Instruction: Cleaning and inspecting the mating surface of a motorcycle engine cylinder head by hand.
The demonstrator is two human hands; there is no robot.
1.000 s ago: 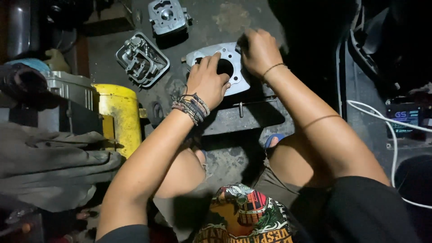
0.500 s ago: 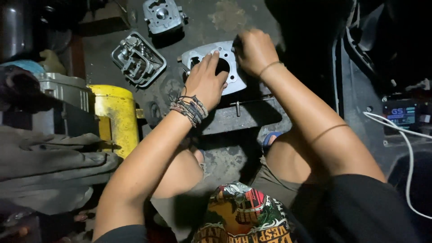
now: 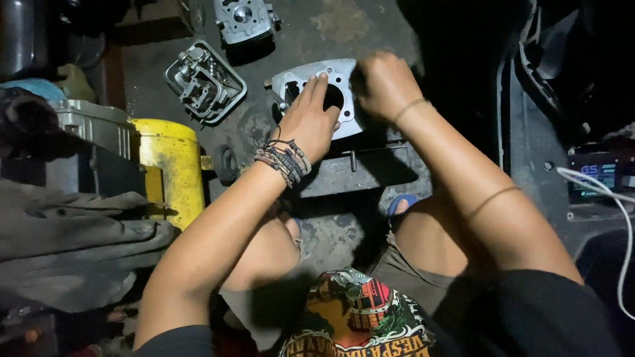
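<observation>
A silver engine cylinder block [image 3: 337, 76] with a round bore stands on a dark metal block [image 3: 360, 172] on the floor in front of me. My left hand [image 3: 307, 122] lies flat on its top, fingers spread beside the bore, with braided bands on the wrist. My right hand [image 3: 383, 82] is curled over the block's right edge; what its fingers grip is hidden.
A valve cover [image 3: 205, 82] and a finned cylinder head [image 3: 241, 20] lie on the concrete at upper left. A yellow can [image 3: 172, 165] and grey cloth [image 3: 73, 244] sit to the left. At right are a dark vehicle body [image 3: 555, 99] and a white cable [image 3: 618, 218].
Both hands stay on the cylinder block. The view has shifted slightly, so block and hands sit a little higher in frame. My right hand curled tighter over the edge.
</observation>
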